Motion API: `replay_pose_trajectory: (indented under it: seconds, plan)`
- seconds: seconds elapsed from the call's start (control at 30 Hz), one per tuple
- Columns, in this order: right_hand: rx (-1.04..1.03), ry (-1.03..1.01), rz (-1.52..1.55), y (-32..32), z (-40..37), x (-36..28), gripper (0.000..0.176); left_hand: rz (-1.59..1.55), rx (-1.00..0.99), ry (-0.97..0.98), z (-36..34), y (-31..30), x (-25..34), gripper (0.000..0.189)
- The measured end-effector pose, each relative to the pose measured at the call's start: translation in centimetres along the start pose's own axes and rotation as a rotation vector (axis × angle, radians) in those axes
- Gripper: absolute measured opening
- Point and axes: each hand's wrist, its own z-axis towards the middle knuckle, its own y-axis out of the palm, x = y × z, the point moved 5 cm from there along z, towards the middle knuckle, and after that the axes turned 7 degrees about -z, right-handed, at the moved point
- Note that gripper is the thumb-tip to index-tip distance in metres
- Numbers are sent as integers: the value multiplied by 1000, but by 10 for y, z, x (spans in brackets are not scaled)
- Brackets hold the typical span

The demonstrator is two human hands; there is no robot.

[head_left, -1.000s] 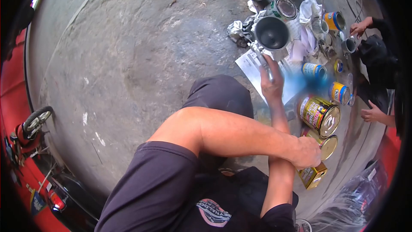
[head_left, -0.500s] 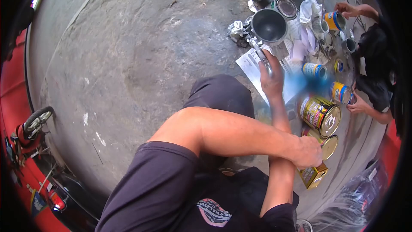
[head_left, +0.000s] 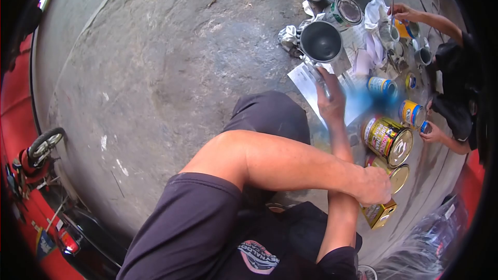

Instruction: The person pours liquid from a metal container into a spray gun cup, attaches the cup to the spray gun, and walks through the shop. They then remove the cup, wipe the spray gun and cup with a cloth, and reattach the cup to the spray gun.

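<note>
My right hand [head_left: 331,96] is wrapped round a metallic spray gun [head_left: 314,71]. At its far end sits a round, dark grey cup [head_left: 321,41], seen from its open top. My left forearm crosses over my right one. My left hand [head_left: 374,185] is curled closed beside a gold-lidded can [head_left: 398,179] and above a gold rectangular tin [head_left: 379,213]. Its fingertips are hidden, so what they hold, if anything, does not show. A larger gold paint can [head_left: 388,140] with a printed label stands just beyond.
A co-worker's upper hand [head_left: 404,12] holds a thin stick over a yellow-blue can [head_left: 405,28]; the lower hand [head_left: 431,134] has a blue lid. White papers [head_left: 306,85], crumpled cloth [head_left: 374,10] and several cans lie about. A motorcycle [head_left: 44,150] stands left. A blue blur covers part of the view.
The spray gun and cup have shifted slightly down and left. The co-worker's upper hand has moved left with a stick showing; the lower hand has drawn a blue lid away from the can.
</note>
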Motion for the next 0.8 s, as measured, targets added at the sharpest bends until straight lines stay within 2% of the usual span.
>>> replay_pose_trajectory:
  seconds: [0.07, 0.17, 0.27, 0.47, 0.8]
  plan:
    - [-30, -17, -14, -1, -1, -1, 46, -2, 0, -3, 1, 0, 1, 15]
    - [37, -13, 2, -4, 0, -3, 47, 7, 17, 10, 3, 4, 1, 15]
    - [-32, -87, -25, -4, -4, -2, 50, 13, 2, -12, 4, 2, 4, 16]
    - [34, -84, 15, 2, -11, 5, 54, 17, 21, 14, 5, 7, 3, 16]
    - [110, 3, 57, 5, -8, -17, 39, 19, 3, 7, 3, 6, 4, 16]
